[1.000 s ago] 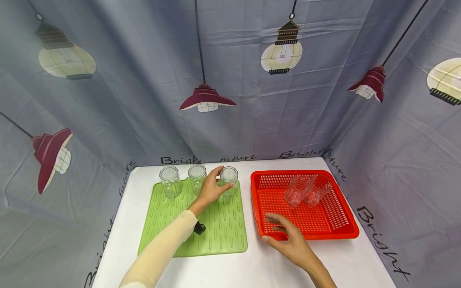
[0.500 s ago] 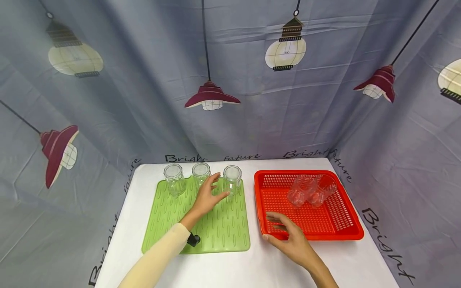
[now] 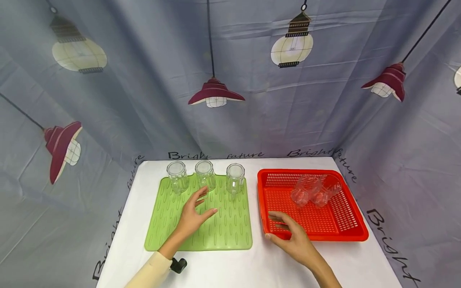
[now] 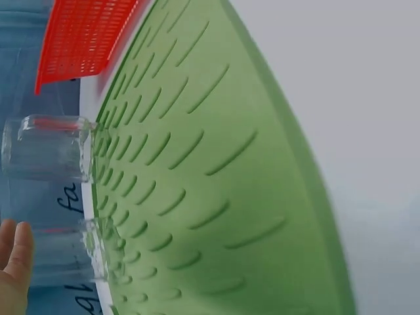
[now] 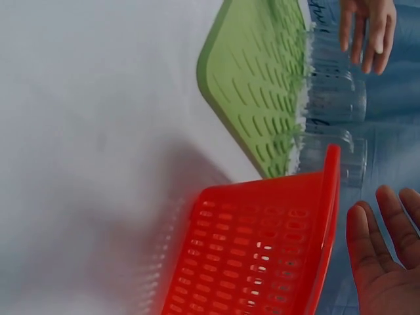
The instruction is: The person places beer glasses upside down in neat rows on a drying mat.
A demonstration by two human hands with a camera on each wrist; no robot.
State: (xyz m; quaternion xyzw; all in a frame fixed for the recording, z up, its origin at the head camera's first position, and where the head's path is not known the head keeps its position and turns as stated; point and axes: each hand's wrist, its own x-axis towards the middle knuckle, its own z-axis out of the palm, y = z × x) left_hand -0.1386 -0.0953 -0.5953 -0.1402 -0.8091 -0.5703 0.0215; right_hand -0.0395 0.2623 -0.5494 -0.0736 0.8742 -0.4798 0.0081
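Three clear glass mugs stand in a row along the back of a green ridged mat (image 3: pixel 223 236): a left mug (image 3: pixel 177 178), a middle mug (image 3: pixel 205 175) and a right mug (image 3: pixel 235 179). My left hand (image 3: pixel 191 218) hovers over the mat in front of the middle mug, fingers spread and holding nothing. At the near left corner of a red plastic basket (image 3: pixel 313 238) is my right hand (image 3: pixel 293 242), its fingers relaxed with nothing between them. Inside the basket lie glass mugs (image 3: pixel 311 192), overlapping so that their number is unclear.
A white cloth (image 3: pixel 230 268) covers the table under mat and basket. Grey curtain (image 3: pixel 245 128) with printed lamps hangs behind and at both sides. The basket's raised wall (image 5: pixel 262 243) stands beside the right hand.
My left hand has let go of the right mug and drawn back toward the front left. That mug stays standing on the mat. The right hand has hardly moved.
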